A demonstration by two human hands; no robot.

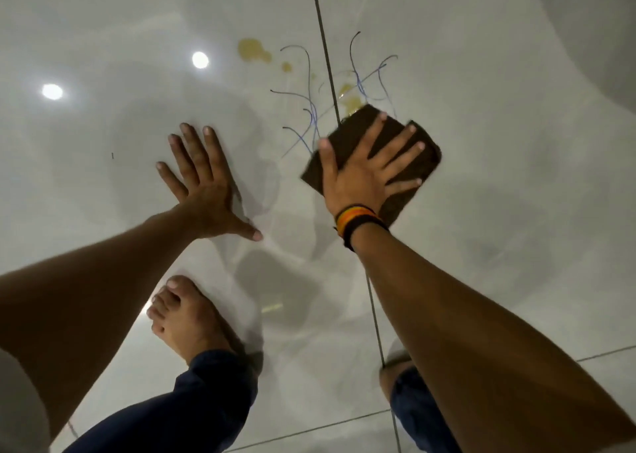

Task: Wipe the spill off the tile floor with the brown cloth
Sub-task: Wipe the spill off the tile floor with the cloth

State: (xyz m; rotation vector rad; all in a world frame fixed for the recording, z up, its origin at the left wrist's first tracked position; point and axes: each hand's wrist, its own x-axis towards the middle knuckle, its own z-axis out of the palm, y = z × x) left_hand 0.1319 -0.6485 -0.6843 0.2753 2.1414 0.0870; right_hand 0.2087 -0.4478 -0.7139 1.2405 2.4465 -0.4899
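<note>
My right hand (364, 174) lies flat with spread fingers on a folded brown cloth (425, 158), pressing it onto the glossy white tile floor (516, 143). Yellowish-brown spill patches lie just beyond it: a larger blot (253, 50) and a small drop (286, 67) left of the grout line, and a wet patch (350, 100) touching the cloth's far corner. Thin blue pen-like scribbles (311, 115) cross the spill area. My left hand (203, 184) rests palm down on the bare tile, fingers apart, holding nothing.
A dark grout line (325, 50) runs from the top down past the cloth. My bare left foot (187, 318) and dark blue trouser legs (192, 408) are below the hands. Two ceiling lights reflect in the tile at the left.
</note>
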